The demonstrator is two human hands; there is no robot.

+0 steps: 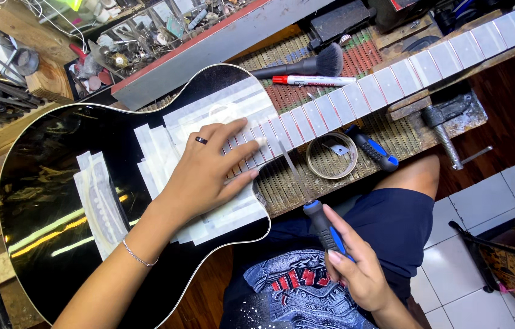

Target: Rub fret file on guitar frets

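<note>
Left hand pressed flat, fingers spread, on taped fretboard end of black guitar across tabletop; right hand closed around blue-handled file, blade tip touching frets.

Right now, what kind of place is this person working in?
Most likely a guitar repair workshop. A black acoustic guitar lies on a workbench with its fretboard masked in tape, the right hand holds a blue-handled file at the frets, and a tray of small tools sits behind.
</note>
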